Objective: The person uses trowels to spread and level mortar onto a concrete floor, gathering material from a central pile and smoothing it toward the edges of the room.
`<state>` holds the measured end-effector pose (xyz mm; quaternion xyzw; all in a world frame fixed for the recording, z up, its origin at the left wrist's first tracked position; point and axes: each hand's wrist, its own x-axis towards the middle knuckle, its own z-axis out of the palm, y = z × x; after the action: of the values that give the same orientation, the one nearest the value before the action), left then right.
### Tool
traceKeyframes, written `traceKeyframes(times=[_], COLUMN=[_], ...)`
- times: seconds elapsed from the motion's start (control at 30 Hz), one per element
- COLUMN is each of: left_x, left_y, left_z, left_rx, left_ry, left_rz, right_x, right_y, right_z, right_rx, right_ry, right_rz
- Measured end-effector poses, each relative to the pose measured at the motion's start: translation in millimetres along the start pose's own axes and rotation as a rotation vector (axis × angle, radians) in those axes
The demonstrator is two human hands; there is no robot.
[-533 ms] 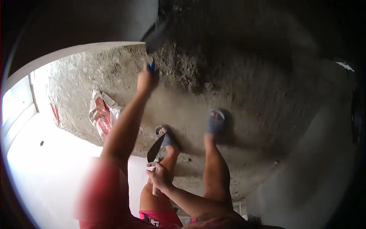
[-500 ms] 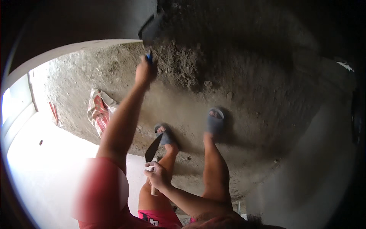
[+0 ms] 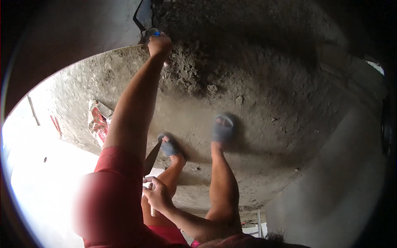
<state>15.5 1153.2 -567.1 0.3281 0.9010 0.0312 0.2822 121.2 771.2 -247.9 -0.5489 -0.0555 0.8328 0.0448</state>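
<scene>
My left hand [image 3: 159, 45] is raised at arm's length, closed on a tool with a blue handle. Its flat dark-rimmed blade [image 3: 143, 16] is up at the edge of a grey plastered wall [image 3: 91, 29], beside dark, rough ground. Lower down, my right hand [image 3: 158, 197] is closed round the pale handle of a pointed trowel [image 3: 151, 159], whose dark blade points upward, partly behind my left arm.
My sandalled feet [image 3: 168, 145] stand on dusty grey ground [image 3: 269, 115] with rubble [image 3: 188, 72] beyond them. A crumpled red-and-white sack [image 3: 97, 122] lies left. A smooth grey wall [image 3: 322, 173] is at right, a bright white surface at lower left.
My left hand and its tool have moved up, toward the wall's edge. The whole view has shifted somewhat, with my feet and right hand now farther left in the picture.
</scene>
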Motion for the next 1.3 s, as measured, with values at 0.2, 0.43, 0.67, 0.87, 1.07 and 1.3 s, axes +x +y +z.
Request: traceKeyframes(times=[0.2,0.43,0.67,0.87,1.07,1.3], left_x=[31,-18,-28,-6,10,-35], left_y=[2,35,34,-1,-2,35], left_z=[-2,-50,-1,-35,9,-41], left_rx=[0.297,0.009,0.669,0.113,0.089,0.137], left_ry=[-0.409,-0.106,-0.387,-0.313,-0.309,-0.579], left_rz=[0.403,0.100,0.378,0.313,-0.029,0.162], right_x=[-3,9,5,14,9,19], right_y=[-9,-13,-29,-34,-33,-34], right_z=[7,8,7,15,14,14], right_rx=[-0.049,-0.033,0.026,-0.017,-0.034,0.020], right_ry=[0.004,-0.010,-0.030,0.022,-0.033,0.025], right_rz=[-0.007,-0.026,0.178,0.024,0.133,0.134])
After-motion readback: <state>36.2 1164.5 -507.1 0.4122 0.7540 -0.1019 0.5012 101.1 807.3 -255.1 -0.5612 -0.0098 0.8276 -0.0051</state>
